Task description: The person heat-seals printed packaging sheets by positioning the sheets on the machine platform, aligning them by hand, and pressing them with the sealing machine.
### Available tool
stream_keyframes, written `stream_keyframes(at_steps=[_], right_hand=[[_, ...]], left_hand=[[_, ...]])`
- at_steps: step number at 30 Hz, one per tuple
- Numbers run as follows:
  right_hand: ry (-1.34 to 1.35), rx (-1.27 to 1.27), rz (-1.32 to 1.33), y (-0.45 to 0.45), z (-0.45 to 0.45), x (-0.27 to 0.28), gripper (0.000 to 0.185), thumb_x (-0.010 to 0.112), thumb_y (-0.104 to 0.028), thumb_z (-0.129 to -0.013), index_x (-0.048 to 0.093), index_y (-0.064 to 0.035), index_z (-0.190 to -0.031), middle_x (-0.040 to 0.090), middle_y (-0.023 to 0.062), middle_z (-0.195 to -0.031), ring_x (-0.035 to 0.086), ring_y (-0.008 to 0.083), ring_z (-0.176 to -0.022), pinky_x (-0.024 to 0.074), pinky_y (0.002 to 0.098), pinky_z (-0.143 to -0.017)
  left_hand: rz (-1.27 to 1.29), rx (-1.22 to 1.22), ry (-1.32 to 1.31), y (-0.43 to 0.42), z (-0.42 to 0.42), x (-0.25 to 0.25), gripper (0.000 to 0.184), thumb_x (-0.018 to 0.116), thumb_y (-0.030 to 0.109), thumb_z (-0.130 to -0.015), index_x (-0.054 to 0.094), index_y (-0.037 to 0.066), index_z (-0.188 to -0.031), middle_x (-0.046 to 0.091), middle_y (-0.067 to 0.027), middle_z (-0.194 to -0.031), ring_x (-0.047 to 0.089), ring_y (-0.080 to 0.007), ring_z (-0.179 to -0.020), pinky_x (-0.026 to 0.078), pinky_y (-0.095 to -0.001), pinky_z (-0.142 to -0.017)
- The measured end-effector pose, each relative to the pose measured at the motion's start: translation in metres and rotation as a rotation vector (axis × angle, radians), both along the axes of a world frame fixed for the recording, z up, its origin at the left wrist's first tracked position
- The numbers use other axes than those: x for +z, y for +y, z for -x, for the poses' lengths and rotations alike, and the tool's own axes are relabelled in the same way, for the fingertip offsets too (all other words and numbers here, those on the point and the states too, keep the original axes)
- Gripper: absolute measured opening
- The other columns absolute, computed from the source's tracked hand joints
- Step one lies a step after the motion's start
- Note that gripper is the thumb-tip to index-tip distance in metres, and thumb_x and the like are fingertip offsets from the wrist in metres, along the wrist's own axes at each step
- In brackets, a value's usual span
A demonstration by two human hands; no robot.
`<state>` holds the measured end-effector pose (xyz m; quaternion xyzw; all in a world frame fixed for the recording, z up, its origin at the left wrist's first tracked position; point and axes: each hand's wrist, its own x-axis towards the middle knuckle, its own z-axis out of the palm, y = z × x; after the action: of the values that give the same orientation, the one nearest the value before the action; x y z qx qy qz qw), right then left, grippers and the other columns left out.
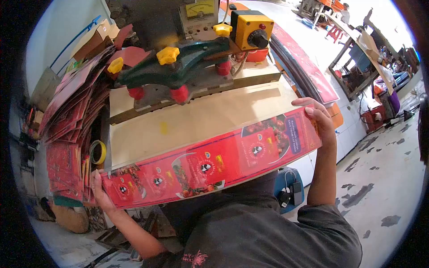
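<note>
Adapters (296,193) lie in a blue tray (281,180); spread wide, your left hand (103,191) and right hand (320,115) grip a red strip (233,157).

Open room spans the pale board (192,125) between the red sheet (232,156) and the obstructing green bar (154,68).
</note>
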<state>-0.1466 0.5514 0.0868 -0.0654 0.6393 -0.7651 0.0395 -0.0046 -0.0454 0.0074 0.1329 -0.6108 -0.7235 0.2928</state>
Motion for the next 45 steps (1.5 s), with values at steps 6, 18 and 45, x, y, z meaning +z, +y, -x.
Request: stream_keyframes(at_steps=[6, 18, 45], right_hand=[[-0.010, 0.056, 0.009, 0.000, 0.005, -0.008, 0.032, 0.060, -0.022, -0.092, 0.066, 0.0026, -0.113, 0.070, 0.0111, -0.102, 0.069, 0.0152, -0.094, 0.0547, 0.0279, -0.088], [-0.002, 0.162, 0.027, 0.005, 0.012, -0.022, 0.027, 0.060, -0.025, -0.100, 0.066, 0.0004, -0.108, 0.068, 0.0059, -0.097, 0.067, 0.0114, -0.088, 0.0539, 0.0262, -0.083], [0.029, -0.033, -0.642, 0.019, 0.019, -0.064, 0.021, 0.070, -0.019, -0.095, 0.071, 0.0018, -0.100, 0.071, 0.0042, -0.088, 0.063, 0.0115, -0.082, 0.0492, 0.0292, -0.074]], left_hand=[[-0.402, -0.099, -0.002, 0.016, 0.008, -0.003, 0.016, 0.058, 0.025, -0.102, 0.059, 0.009, -0.104, 0.060, -0.0021, -0.098, 0.062, -0.0164, -0.093, 0.051, -0.0339, -0.092], [-0.259, -0.150, 0.062, -0.009, 0.012, -0.012, 0.012, 0.062, 0.022, -0.100, 0.060, 0.010, -0.102, 0.060, -0.0001, -0.099, 0.060, -0.0133, -0.096, 0.050, -0.0332, -0.090], [0.603, 0.017, -0.380, 0.007, 0.025, 0.009, 0.027, 0.068, 0.022, -0.100, 0.065, -0.001, -0.115, 0.066, -0.0014, -0.097, 0.057, -0.0100, -0.091, 0.045, -0.0264, -0.087]])
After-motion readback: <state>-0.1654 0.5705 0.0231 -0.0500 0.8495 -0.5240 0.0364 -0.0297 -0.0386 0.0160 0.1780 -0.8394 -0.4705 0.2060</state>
